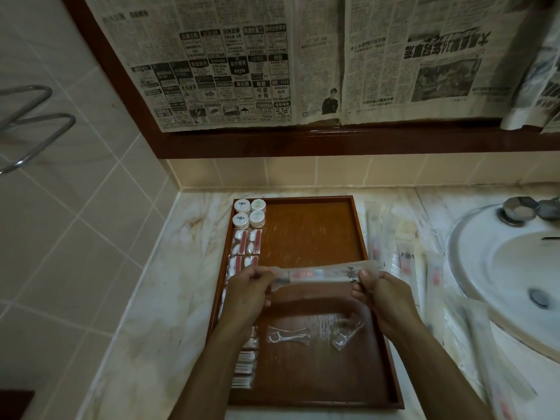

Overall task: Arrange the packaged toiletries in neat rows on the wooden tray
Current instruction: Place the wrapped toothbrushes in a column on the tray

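Note:
A wooden tray lies on the marble counter. Along its left side run several white round pots, red-and-white packets and cotton-bud packs. Two floss picks lie loose near the tray's front. Above the tray's middle I hold a clear toothbrush packet stretched crosswise. My left hand pinches its left end and my right hand pinches its right end.
More clear toothbrush packets lie spread on the counter right of the tray. A white sink with a metal tap sits at the right. Newspaper covers the framed mirror behind. A metal towel rail juts from the left wall.

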